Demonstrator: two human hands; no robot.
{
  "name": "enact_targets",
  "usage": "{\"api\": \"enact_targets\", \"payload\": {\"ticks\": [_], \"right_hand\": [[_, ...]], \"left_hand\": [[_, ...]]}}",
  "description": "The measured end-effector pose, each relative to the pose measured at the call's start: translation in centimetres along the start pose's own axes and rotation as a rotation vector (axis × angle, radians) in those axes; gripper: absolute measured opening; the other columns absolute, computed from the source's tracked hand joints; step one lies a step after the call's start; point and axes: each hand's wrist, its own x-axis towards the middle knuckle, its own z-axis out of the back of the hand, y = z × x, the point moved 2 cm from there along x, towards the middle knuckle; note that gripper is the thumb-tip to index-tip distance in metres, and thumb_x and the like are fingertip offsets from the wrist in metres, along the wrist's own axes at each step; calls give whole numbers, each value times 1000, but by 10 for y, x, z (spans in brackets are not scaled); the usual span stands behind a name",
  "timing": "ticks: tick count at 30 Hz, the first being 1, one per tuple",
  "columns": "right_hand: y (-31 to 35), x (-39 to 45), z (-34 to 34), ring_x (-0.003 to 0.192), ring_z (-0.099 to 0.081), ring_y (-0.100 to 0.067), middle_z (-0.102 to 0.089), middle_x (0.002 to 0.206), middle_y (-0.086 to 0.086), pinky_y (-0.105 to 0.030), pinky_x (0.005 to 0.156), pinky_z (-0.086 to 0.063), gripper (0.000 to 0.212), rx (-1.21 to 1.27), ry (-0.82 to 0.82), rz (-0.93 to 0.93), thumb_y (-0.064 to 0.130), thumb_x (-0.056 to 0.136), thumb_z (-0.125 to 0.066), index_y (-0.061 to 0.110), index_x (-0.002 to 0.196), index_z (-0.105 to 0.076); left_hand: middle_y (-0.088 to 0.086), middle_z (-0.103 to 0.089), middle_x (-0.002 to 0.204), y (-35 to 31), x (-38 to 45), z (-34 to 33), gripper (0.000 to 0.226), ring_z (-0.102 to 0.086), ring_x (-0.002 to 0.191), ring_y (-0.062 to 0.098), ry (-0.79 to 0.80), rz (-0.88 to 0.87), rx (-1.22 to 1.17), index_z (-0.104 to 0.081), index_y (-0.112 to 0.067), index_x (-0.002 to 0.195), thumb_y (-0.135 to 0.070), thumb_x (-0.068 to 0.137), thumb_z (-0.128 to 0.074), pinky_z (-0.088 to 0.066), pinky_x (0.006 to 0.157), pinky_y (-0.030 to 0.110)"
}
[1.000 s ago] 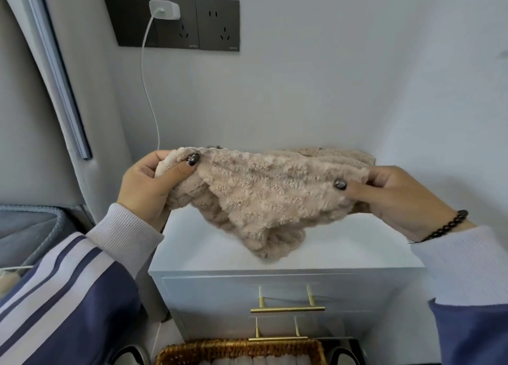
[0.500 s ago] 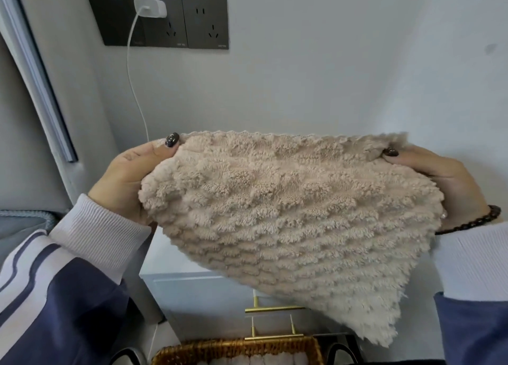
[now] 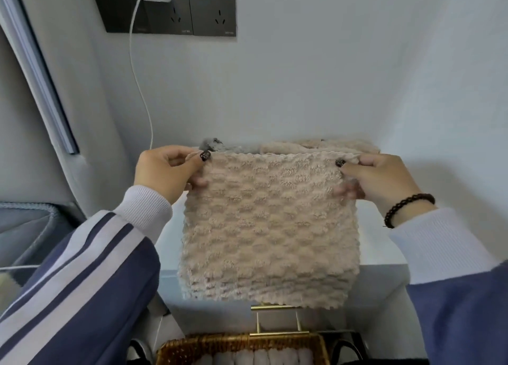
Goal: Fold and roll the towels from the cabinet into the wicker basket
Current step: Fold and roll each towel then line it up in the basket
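Head view: towel (image 3: 269,227) between both hands' grips.

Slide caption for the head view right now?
Both hands, left and right, hold a beige towel spread above the cabinet.

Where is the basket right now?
The wicker basket sits at the bottom middle of the head view, on the floor in front of the white cabinet, below the towel held up by both hands.
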Motion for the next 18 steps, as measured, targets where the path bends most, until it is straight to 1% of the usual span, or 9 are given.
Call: {"api": "enact_targets", "payload": {"ticks": [3, 5, 6, 8, 10, 12, 14, 15, 18], "right_hand": [[-7, 7, -9, 79, -73, -21, -70, 100, -9, -32, 71, -58, 11, 129, -14, -86, 8, 91, -62, 4, 96, -53], [-11, 10, -13, 82, -72, -16, -71, 100, 1, -34, 78, -57, 20, 171, -22, -104, 10, 91, -62, 8, 108, -51], [-12, 11, -15, 83, -72, -15, -70, 94, 5, -36, 82, -56, 16, 169, -31, -98, 11, 91, -62, 10, 105, -55], [-12, 11, -19, 86, -71, -18, -67, 86, 8, -42, 88, -54, 6, 165, -40, -90, 12, 89, -63, 14, 84, -61], [-15, 11, -19, 95, -66, -39, -68, 80, -6, -42, 82, -53, 23, 155, -52, -75, 20, 82, -68, 11, 65, -56], [-19, 12, -20, 105, -51, -55, -61, 84, -28, -40, 76, -46, 20, 150, -54, -54, 30, 73, -69, 15, 71, -57], [-21, 11, -18, 109, -49, -52, -64, 102, -31, -49, 89, -50, 14, 147, -43, -35, 24, 80, -69, 16, 71, -62], [-22, 10, -16, 108, -53, -48, -66, 107, -24, -53, 95, -48, 12, 160, -35, -29, 17, 83, -67, 16, 72, -69], [-29, 8, -11, 105, -65, -25, -71, 103, -6, -43, 95, -52, 16, 238, 10, -79, 5, 84, -67, 14, 96, -74]], "left_hand": [[11, -74, 80, 6, 5, -7, 10, -72, 69, 18, 35, 90, -156, -74, -9, 92, -12, 83, -72, -56, 56, 21], [10, -75, 81, 7, 6, -11, 11, -73, 72, 17, 33, 123, -217, -75, -9, 91, -10, 81, -72, -58, 59, 21], [10, -75, 82, 8, 6, -13, 9, -73, 74, 17, 36, 130, -231, -75, -11, 89, -10, 80, -73, -58, 62, 21], [8, -75, 85, 9, 5, -17, 8, -73, 81, 18, 52, 125, -234, -75, -13, 88, -11, 80, -73, -59, 67, 23], [7, -75, 88, 11, 6, -21, 7, -72, 87, 20, 62, 120, -242, -76, -15, 87, -13, 80, -74, -59, 73, 27], [7, -75, 92, 13, 8, -22, 8, -71, 92, 24, 59, 120, -255, -77, -18, 86, -16, 78, -76, -59, 80, 32], [9, -74, 92, 13, 9, -24, 7, -69, 91, 26, 55, 119, -269, -78, -22, 80, -20, 73, -79, -56, 87, 38], [12, -74, 92, 12, 8, -25, 6, -68, 90, 26, 68, 120, -276, -78, -22, 77, -21, 71, -79, -55, 89, 41], [14, -74, 93, 11, 3, -30, 11, -68, 94, 31, 141, 131, -287, -78, -18, 76, -24, 67, -79, -54, 91, 42]]}}
